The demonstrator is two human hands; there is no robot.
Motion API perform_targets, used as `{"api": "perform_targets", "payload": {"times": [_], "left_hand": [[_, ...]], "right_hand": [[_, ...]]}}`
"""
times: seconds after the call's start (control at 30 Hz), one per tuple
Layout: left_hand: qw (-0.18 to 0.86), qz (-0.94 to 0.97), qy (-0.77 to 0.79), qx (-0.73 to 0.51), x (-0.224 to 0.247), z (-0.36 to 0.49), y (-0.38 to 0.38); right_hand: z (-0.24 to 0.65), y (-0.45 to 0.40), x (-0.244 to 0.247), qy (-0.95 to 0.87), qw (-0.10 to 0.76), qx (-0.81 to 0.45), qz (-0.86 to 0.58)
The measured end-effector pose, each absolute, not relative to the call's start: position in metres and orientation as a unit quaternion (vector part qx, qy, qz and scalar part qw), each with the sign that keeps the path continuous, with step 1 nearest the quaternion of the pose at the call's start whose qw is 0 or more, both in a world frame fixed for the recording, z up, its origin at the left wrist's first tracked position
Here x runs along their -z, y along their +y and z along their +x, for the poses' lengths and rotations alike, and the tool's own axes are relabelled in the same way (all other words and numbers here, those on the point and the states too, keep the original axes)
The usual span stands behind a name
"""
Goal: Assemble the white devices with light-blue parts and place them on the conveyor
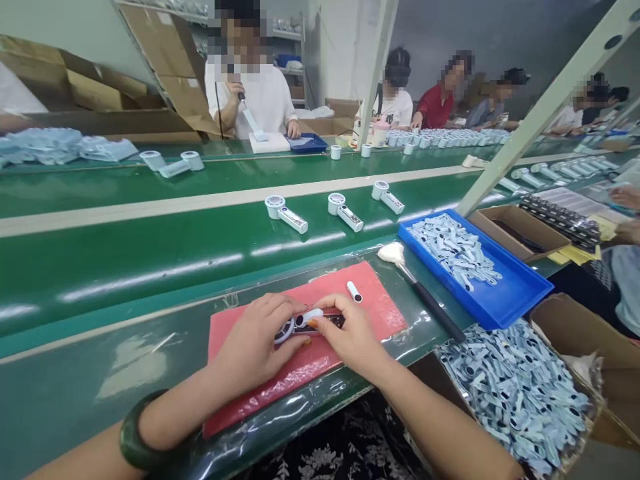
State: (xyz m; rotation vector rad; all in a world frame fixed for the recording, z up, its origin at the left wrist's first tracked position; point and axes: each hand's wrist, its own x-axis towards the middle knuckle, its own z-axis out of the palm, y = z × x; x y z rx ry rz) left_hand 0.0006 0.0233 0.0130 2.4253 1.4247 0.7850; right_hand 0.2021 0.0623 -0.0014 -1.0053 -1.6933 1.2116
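The fan (pixel 285 331) lies on the red mat (pixel 385 315), its round head gripped by the left hand (pixel 255 337) while the right hand (pixel 353 337) pinches a pale cover (pixel 311 316) over the open handle. The step in hand looks like fitting that cover; the next move seems to call for lining it up, then pressing evenly. Beyond, a small white piece (pixel 354 291) sits on the mat, and a mallet (pixel 418 287) lies beside the blue tray (pixel 515 303).
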Motion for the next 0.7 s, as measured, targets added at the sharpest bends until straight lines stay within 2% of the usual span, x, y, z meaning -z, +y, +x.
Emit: {"api": "perform_targets", "payload": {"times": [0.4,0.7], "left_hand": [[0.109,0.828,0.472,-0.282,-0.012,0.006,0.025],[0.057,0.857,0.452,-0.243,-0.021,0.011,0.011]], "right_hand": [[0.213,0.064,-0.004,-0.761,0.338,-0.403,-0.381],[0.228,0.066,-0.006,-0.783,0.247,-0.443,-0.360]]}}
